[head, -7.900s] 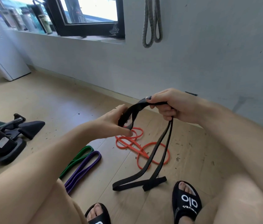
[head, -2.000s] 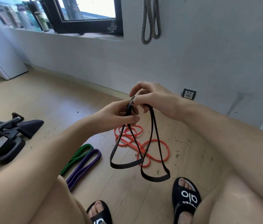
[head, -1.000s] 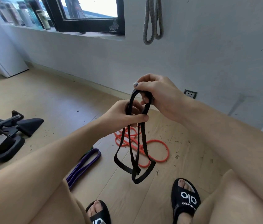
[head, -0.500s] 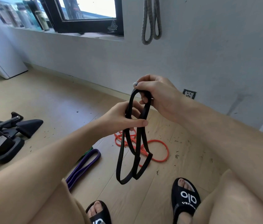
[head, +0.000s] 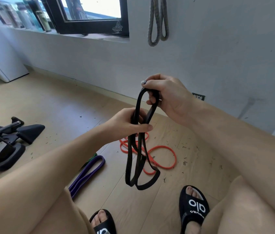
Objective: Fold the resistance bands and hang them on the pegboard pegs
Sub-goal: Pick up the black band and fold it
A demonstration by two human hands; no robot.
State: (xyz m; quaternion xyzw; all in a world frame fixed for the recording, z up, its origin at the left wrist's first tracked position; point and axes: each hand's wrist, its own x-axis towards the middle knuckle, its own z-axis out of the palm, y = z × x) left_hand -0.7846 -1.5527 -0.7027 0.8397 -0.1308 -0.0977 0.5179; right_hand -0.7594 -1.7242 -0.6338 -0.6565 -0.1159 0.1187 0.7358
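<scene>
Both hands grip the black band (head: 139, 149). Right hand (head: 167, 97) raised, fingers curled round its top loop. Left hand (head: 128, 124) just below, fist clamping the strands.

We read one brand only: the white letters "alo" across the strap of the black slide sandal (head: 194, 206) on the right foot, seen upside down from our viewpoint, with a smaller line of white lettering just beneath it that is too small for us to make out. The other black sandal (head: 103, 222), at the bottom edge, shows part of similar white lettering on its strap, cut off by the frame, so we cannot read it.
</scene>
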